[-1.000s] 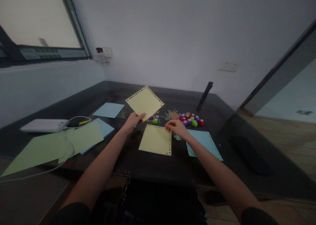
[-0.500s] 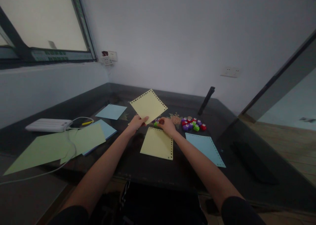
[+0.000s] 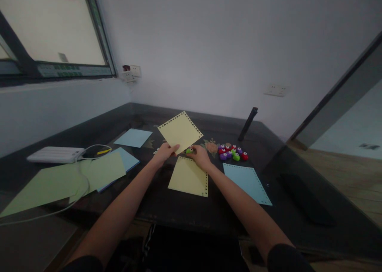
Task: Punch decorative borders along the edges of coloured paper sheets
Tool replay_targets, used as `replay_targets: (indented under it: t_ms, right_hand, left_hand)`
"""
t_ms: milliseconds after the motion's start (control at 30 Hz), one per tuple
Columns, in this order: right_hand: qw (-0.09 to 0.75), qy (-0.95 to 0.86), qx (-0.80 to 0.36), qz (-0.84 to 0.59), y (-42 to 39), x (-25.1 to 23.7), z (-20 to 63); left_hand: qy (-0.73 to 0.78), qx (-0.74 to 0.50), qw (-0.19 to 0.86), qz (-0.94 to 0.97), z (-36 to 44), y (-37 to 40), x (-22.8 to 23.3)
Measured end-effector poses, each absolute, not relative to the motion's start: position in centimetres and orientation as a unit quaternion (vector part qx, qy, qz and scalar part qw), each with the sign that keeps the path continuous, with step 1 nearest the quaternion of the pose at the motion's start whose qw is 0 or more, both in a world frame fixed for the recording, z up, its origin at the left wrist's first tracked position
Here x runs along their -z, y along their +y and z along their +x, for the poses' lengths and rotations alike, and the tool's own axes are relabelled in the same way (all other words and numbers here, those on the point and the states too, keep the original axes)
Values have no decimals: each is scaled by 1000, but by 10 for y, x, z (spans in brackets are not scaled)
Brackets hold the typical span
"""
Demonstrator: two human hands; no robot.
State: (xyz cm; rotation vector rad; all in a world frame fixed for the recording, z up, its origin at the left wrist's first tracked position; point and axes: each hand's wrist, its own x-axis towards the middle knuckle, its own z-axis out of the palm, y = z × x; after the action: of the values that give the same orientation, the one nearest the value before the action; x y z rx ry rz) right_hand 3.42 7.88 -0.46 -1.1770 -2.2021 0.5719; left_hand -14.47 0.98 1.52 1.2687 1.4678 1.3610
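In the head view, my left hand (image 3: pixel 164 152) pinches a yellow sheet of paper (image 3: pixel 179 132) by its lower corner, holding it raised and tilted. Small punched holes run along its two upper edges. My right hand (image 3: pixel 199 156) has its fingers closed on a small green craft punch (image 3: pixel 189 150), close to the raised sheet's lower right edge. Whether the punch grips the paper, I cannot tell. Below my hands a second yellow sheet (image 3: pixel 188 178) lies flat, with holes along its top and right edges, partly covered by my right wrist.
Several red, purple and green punches (image 3: pixel 232 152) sit in a cluster to the right. A hole-edged blue sheet (image 3: pixel 247 183) lies nearer. Leftward are green sheets (image 3: pixel 59 180), blue paper (image 3: pixel 133 137) and a white power bank (image 3: pixel 56 154) with a cable. A black upright bar (image 3: pixel 247 124) stands behind.
The whole view has shifted slightly. My hands keep nearly the same pose, with the yellow sheet still raised and the green punch still in my right fingers.
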Motion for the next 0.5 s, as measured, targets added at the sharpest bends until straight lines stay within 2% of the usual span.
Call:
replay_targets:
  t_ms: [100, 233, 500]
  right_hand:
    - [341, -783, -301, -424, 80, 2, 57]
    - [400, -672, -479, -398, 69, -4, 101]
    - [461, -546, -590, -375, 20, -14, 152]
  left_hand:
    - [568, -534, 382, 496, -142, 9, -14]
    - [558, -531, 394, 501, -130, 8, -9]
    - [506, -492, 445, 551, -86, -6, 6]
